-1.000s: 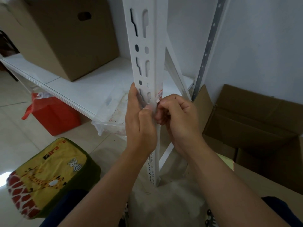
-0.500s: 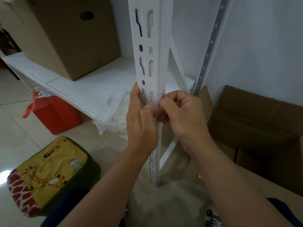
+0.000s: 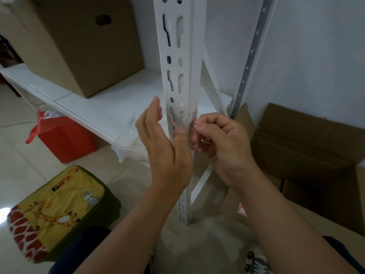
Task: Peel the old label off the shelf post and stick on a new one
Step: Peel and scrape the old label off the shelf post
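A white slotted shelf post (image 3: 185,62) stands upright in the middle of the view. A small white label with red print (image 3: 194,113) sticks to its right face, partly hidden by my fingers. My right hand (image 3: 219,147) is curled against the post's right edge, its thumb and fingertips pinched at the label's lower end. My left hand (image 3: 164,145) is just left of the post, fingers straight and lifted off it, with only the thumb pressed on the post's front face below the slots.
A large cardboard box (image 3: 79,42) sits on the white shelf board (image 3: 110,107) at the left. An open cardboard box (image 3: 308,147) lies at the right by the wall. On the floor are a red bag (image 3: 65,139), a yellow giraffe stool (image 3: 59,212) and a clear plastic bag (image 3: 130,143).
My left hand has let go of the post: its fingers opened and swung out to the left, only the thumb still touching. My right hand stays pinched at the label.
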Motion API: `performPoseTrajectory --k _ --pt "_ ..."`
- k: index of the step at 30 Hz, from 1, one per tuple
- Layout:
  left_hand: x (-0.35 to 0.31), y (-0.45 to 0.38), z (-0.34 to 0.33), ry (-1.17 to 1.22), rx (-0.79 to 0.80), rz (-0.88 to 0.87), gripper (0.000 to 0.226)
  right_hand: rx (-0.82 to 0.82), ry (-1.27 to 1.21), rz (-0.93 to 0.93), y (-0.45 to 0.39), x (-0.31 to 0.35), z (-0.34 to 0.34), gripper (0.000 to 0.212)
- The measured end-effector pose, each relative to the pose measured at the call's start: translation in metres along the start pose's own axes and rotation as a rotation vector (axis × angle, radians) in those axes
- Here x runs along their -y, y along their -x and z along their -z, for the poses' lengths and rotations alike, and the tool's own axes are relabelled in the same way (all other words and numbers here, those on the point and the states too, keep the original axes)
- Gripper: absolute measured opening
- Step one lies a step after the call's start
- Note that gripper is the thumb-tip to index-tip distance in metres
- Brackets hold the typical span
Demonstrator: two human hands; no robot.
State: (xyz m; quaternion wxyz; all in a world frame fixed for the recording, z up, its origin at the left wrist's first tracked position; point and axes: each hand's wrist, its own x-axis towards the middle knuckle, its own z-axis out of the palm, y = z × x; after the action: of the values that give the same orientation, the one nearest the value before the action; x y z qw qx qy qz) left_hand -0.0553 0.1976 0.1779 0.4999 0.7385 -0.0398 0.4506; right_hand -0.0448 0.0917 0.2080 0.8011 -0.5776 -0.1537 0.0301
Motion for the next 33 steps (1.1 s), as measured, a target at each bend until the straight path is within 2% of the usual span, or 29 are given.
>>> performPoseTrajectory --k 3,6,10,15,17,21,26,29,33 --pt "-0.001 0.005 0.002 -0.07 0.021 -0.108 0.037 0.021 -0.066 -0.022 0.0 0.004 0.002 0.023" --pt "-0.006 0.006 0.003 -0.044 0.088 -0.219 0.022 0.032 -0.079 -0.041 0.0 0.005 0.004 0.028" --pt "-0.01 0.008 0.002 -0.014 0.14 -0.241 0.02 0.079 -0.112 -0.076 0.001 0.007 0.009 0.01" --pt "-0.011 0.008 0.002 0.067 0.167 -0.235 0.014 0.171 -0.201 -0.151 0.0 0.01 0.022 0.006" --pt "-0.012 0.008 0.002 0.123 0.181 -0.205 0.01 0.205 -0.198 -0.17 -0.001 0.011 0.024 0.003" --pt "-0.017 0.008 0.002 0.171 0.193 -0.135 0.01 0.257 -0.178 -0.196 -0.001 0.01 0.026 0.02" --pt "-0.018 0.008 0.002 0.167 0.165 -0.055 0.017 0.289 -0.123 -0.189 -0.002 0.005 0.024 0.011" --pt "-0.014 0.001 0.006 0.225 0.097 0.075 0.02 0.234 -0.081 -0.161 -0.004 0.001 0.022 0.011" --pt "0.001 -0.016 0.016 0.246 0.005 0.224 0.036 0.074 0.228 0.01 -0.006 -0.006 0.02 0.027"
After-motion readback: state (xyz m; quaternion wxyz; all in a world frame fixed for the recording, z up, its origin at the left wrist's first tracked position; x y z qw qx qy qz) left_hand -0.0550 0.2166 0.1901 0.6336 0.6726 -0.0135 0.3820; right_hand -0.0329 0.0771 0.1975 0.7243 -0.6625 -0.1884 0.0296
